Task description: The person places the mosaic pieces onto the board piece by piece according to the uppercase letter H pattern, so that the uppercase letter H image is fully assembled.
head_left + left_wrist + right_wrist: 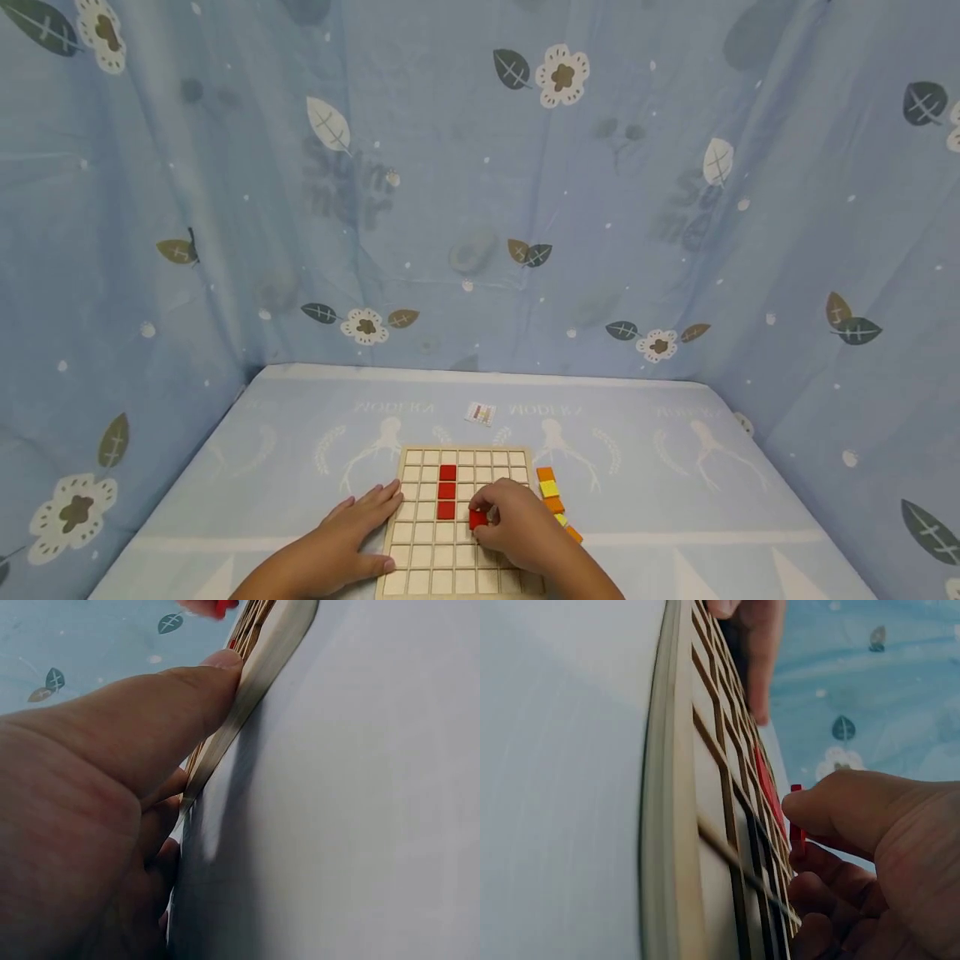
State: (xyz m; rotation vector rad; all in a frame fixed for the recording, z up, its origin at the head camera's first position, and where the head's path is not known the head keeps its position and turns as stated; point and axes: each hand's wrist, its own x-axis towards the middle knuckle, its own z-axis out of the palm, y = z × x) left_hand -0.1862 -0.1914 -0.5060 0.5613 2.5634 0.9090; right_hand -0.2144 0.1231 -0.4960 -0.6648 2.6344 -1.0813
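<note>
A wooden grid board (420, 556) lies on the table, with three red square tiles (446, 491) set in one column of its cells. My right hand (517, 523) pinches another red tile (797, 817) between thumb and fingers, close over the board's middle. In the right wrist view that tile stands on edge in the fingertips. My left hand (348, 537) lies along the board's left side, fingers spread and relaxed. Its thumb (214, 682) touches the board's edge.
Several orange and yellow tiles (549, 489) lie in a line just right of the board, partly hidden by the right hand and forearm. A small printed card (480, 413) lies beyond the board. Patterned blue cloth (465, 208) hangs behind and at both sides of the table.
</note>
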